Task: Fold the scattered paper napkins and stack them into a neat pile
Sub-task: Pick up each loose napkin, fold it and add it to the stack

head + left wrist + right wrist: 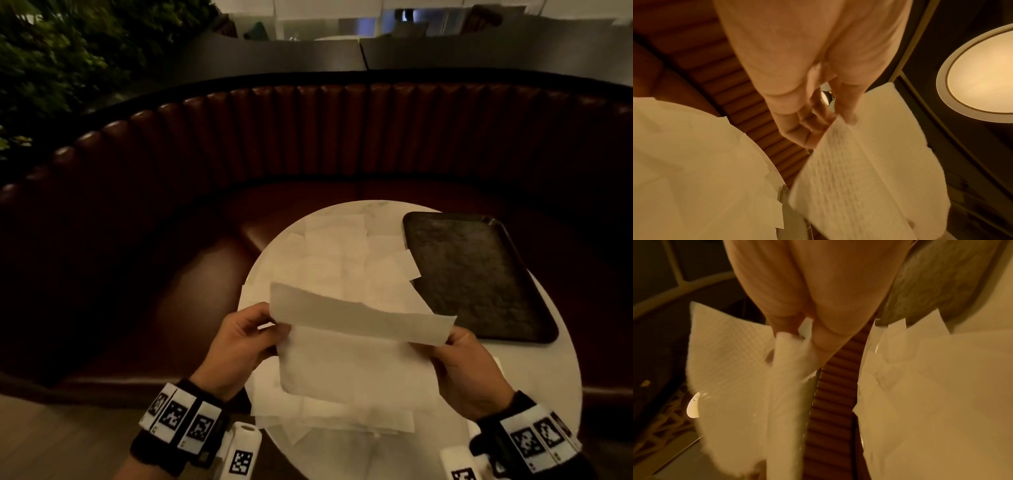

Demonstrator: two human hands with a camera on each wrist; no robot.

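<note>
Curving round the far side of a small round table [561, 387] is a brown ribbed booth seat [308, 137], with dark green foliage [51, 58] up beyond its end. Loose white napkins [342, 253] lie scattered and overlapping across most of the table top, some reaching its near edge. A dark textured tray [479, 274] sits on the table beside them, with a couple of napkin corners lapping over its rim. Just above the near part of the table a person holds one napkin [352, 359] up off the surface, stretched between both hands, its top part bent over toward the tray in a long flap. The left hand [239, 346] pinches one end of it, thumb against fingertips [846, 113], the other fingers loosely curled beside them. The right hand [462, 370] pinches the opposite end, thumb pressed on the paper [735, 378] with the fingers closed behind it. Both wrists wear dark bands carrying black-and-white square markers [181, 418]. In the left wrist view a round ceiling lamp [982, 78] glows overhead, past the held napkin's edge.
</note>
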